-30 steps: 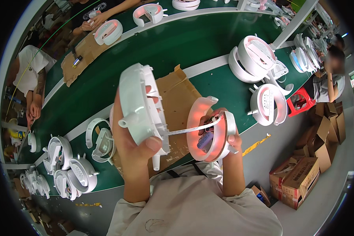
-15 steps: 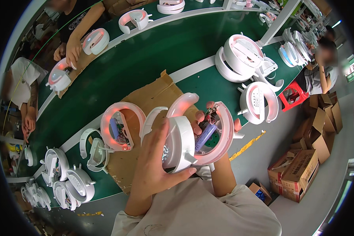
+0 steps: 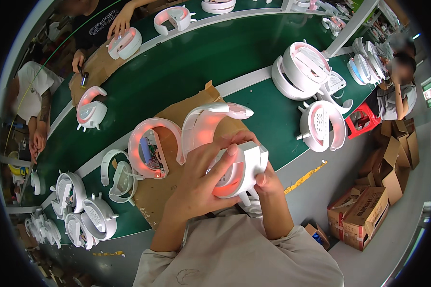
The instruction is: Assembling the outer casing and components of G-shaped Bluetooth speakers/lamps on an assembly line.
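Note:
I hold a white crescent-shaped lamp unit (image 3: 234,158) glowing pink, close to my chest above the cardboard sheet (image 3: 177,119). My left hand (image 3: 201,179) wraps over its front and base from the left. My right hand (image 3: 266,174) grips its right side from below. A second lamp unit (image 3: 151,148) lies on the cardboard just left of my hands, glowing pink, with its base open and wiring showing.
Stacks of white lamp shells sit at the lower left (image 3: 81,210) and at the right (image 3: 306,71) on the green bench (image 3: 187,67). Other people work across the green belt, one handling a lamp (image 3: 124,43). Cardboard boxes (image 3: 364,210) and a red stool (image 3: 364,119) stand on the floor.
The lamp unit I held in my left hand now lies on the cardboard. Both hands have closed on the remaining unit and turned it, base toward me.

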A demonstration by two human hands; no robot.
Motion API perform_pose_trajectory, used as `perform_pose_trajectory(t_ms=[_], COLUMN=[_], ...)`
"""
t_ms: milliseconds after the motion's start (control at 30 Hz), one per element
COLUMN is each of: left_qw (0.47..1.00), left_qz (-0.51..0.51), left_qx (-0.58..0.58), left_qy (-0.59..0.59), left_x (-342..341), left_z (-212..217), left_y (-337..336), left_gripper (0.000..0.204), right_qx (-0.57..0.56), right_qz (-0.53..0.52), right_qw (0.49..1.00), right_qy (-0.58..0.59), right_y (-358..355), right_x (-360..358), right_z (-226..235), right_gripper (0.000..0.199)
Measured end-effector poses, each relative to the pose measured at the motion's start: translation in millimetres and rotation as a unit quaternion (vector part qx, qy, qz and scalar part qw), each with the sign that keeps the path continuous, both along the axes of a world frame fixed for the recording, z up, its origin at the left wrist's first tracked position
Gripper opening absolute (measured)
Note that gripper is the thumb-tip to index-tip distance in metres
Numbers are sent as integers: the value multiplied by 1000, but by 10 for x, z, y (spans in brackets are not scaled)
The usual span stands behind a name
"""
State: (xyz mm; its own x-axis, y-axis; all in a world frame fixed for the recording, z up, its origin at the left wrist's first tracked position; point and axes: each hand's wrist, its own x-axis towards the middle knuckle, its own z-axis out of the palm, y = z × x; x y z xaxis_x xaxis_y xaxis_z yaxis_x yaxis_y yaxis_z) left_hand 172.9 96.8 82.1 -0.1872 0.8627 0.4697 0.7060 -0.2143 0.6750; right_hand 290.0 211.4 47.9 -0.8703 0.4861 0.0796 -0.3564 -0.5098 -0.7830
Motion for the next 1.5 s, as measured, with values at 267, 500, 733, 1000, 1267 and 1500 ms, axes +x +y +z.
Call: perform_pose_trajectory(t_ms=[267, 500, 733, 1000, 1267, 1500], left_qw=[972, 995, 994, 994, 996, 994], left_qz=[6, 4, -48, -11, -4, -12], left_qx=[186, 70, 59, 101, 84, 107], left_qy=[-143, -67, -83, -35, -12, -23], left_x=[20, -6, -132, -50, 31, 88], left_z=[-84, -87, -70, -19, -36, -190], left_y=[-64, -64, -117, -201, -213, -211], left_gripper=[93, 90, 72, 55, 54, 58], right_qx=[-51, -46, 5, 15, 4, 58], right_qz=[-75, -64, -8, -17, 54, 57], right_qw=[996, 997, 999, 1000, 998, 993], right_qy=[-25, -14, -53, 15, 37, 88], right_y=[-99, -73, 11, -7, 39, 85], right_x=[-89, -83, -69, -44, -15, -22], right_z=[257, 158, 166, 93, 100, 91], right_gripper=[76, 77, 76, 64, 67, 64])
